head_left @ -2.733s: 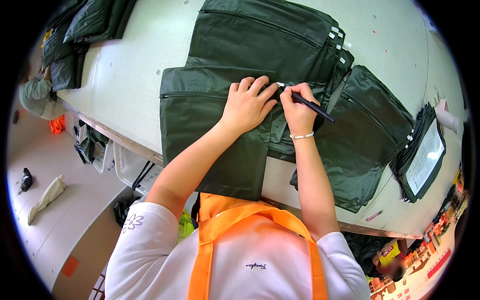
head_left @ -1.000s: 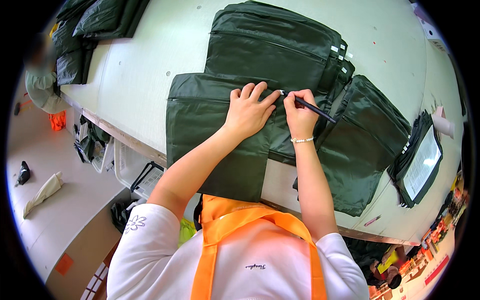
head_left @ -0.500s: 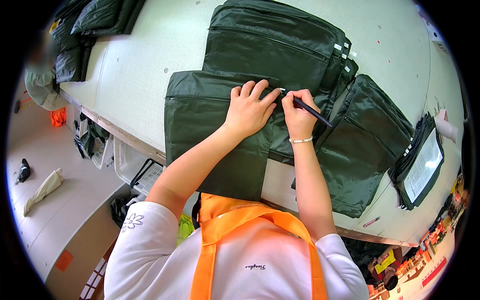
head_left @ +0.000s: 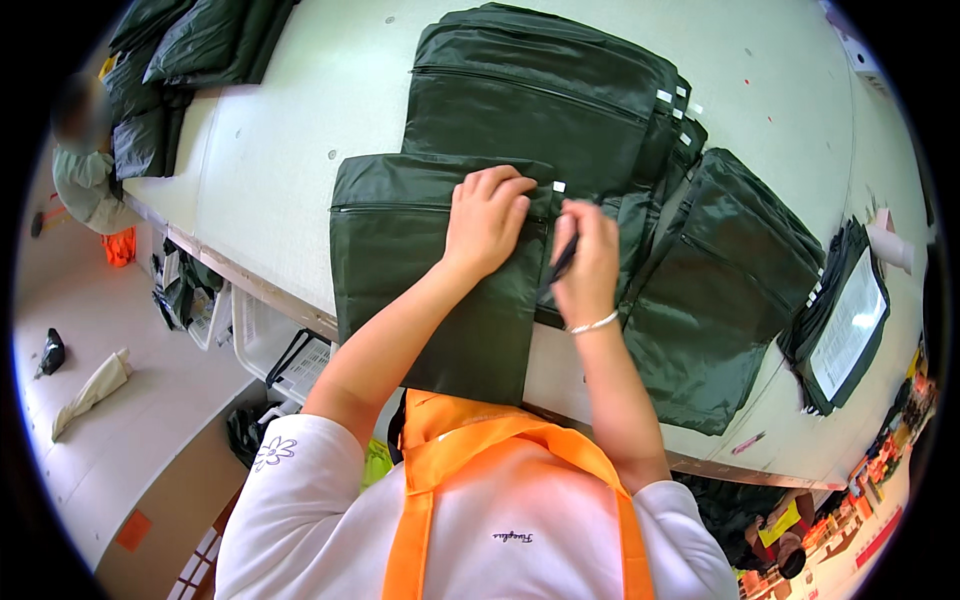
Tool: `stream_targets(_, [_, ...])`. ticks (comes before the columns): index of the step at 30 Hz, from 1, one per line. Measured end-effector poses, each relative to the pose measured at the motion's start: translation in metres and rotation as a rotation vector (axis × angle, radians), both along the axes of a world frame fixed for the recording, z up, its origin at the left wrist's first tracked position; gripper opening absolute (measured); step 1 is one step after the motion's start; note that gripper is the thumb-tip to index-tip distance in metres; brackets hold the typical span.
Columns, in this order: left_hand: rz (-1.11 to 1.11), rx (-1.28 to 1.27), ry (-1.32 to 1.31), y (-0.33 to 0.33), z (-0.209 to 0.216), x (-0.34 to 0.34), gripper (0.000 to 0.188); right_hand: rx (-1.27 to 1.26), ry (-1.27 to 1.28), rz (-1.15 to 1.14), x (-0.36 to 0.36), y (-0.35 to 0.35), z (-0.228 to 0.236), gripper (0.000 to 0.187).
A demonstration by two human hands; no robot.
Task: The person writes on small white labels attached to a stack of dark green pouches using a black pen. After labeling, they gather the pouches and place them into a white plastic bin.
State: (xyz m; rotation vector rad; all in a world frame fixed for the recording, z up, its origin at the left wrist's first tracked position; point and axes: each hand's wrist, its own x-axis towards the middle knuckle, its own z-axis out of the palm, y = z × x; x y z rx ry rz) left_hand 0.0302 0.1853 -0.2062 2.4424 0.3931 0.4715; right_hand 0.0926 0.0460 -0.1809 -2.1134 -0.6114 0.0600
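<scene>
A dark green zippered fabric piece [head_left: 430,300] lies in front of me at the table's near edge, its lower end reaching my orange apron. My left hand [head_left: 485,220] rests on it across the zipper line, fingers bent, the thumb apart, holding nothing. A small white tag [head_left: 559,187] shows at the piece's upper right edge. Just below and right of that tag, my right hand [head_left: 588,265] is closed round a black pen [head_left: 565,258]. The pen now points down along the palm, and motion blurs the fingertips.
Beyond lies a stack of similar green zippered pieces [head_left: 530,100] with white tags. Another stack [head_left: 710,300] sits to the right, beside a dark bundle with a printed sheet [head_left: 845,325]. Folded dark goods [head_left: 205,40] and a person [head_left: 85,170] are at far left. White baskets [head_left: 265,325] stand below the table edge.
My right hand has drawn down from the tag, and the pen has swung round in its grip. My left hand has slid slightly left, its fingers less spread, leaving the tag uncovered.
</scene>
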Motion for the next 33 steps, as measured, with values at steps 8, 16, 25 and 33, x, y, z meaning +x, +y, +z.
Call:
stream_targets(8, [-0.182, -0.216, -0.41, -0.006, 0.022, 0.032, 0.037, -0.139, 0.172, 0.09, -0.049, -0.026, 0.023, 0.02])
stream_targets(16, [-0.155, 0.034, -0.227, -0.013, 0.028, 0.136, 0.046, -0.018, -0.078, -0.523, 0.053, -0.235, 0.088, 0.033])
stream_targets(25, [-0.175, 0.263, 0.208, -0.029, -0.001, 0.059, 0.065, -0.196, -0.218, -0.464, 0.092, -0.245, 0.072, 0.033])
stream_targets(33, [-0.136, 0.233, 0.327, -0.028, 0.02, -0.012, 0.051, 0.315, 0.345, -0.194, 0.038, -0.051, 0.056, 0.02])
